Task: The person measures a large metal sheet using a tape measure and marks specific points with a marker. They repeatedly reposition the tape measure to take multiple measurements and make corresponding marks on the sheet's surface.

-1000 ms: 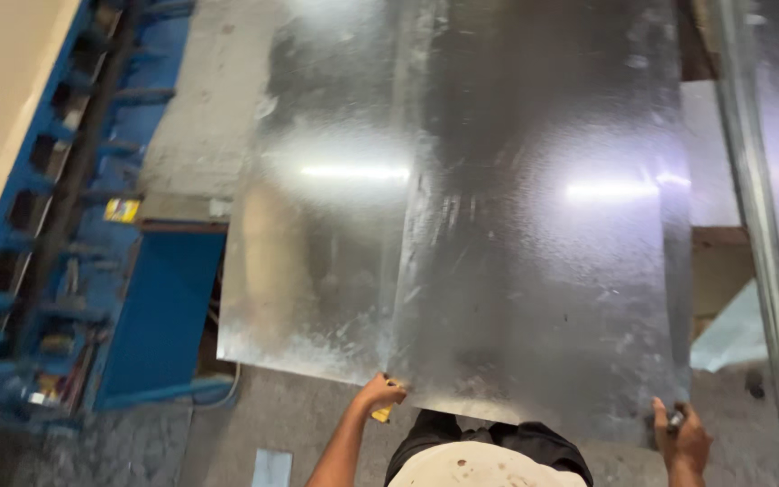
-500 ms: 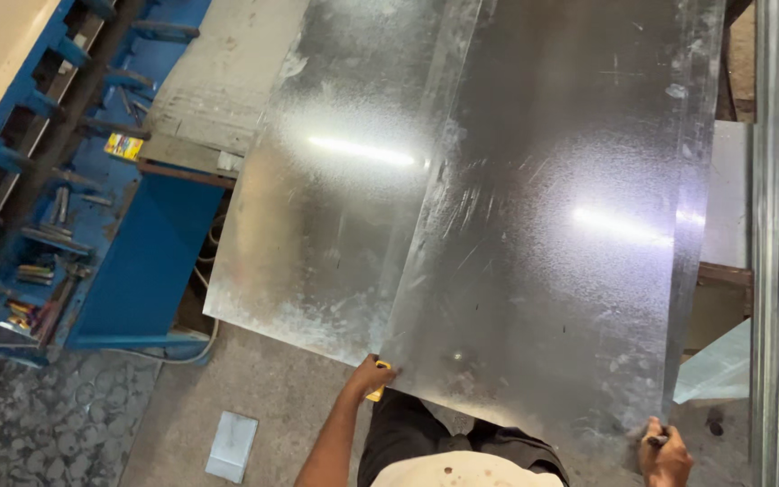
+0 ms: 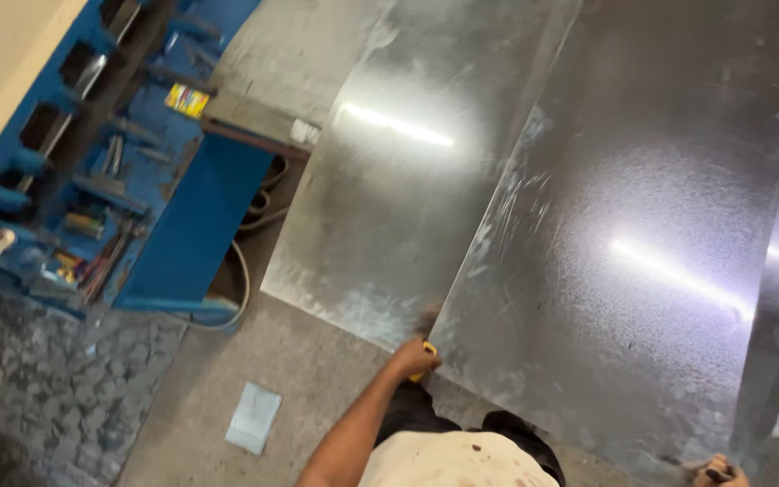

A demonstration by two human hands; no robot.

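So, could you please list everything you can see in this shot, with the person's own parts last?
metal sheet: one, shiny grey, large, held by its near edge.
blue machine: one, blue, left, tools on its ledges.
yellow label: one, yellow, on the machine.
cables: a few, dark, at the machine's base.
small metal offcut: one, pale grey, on the concrete floor.
yellow object: one, in the left hand.
left hand: at the sheet's near edge.
right hand: at the sheet's near right corner.
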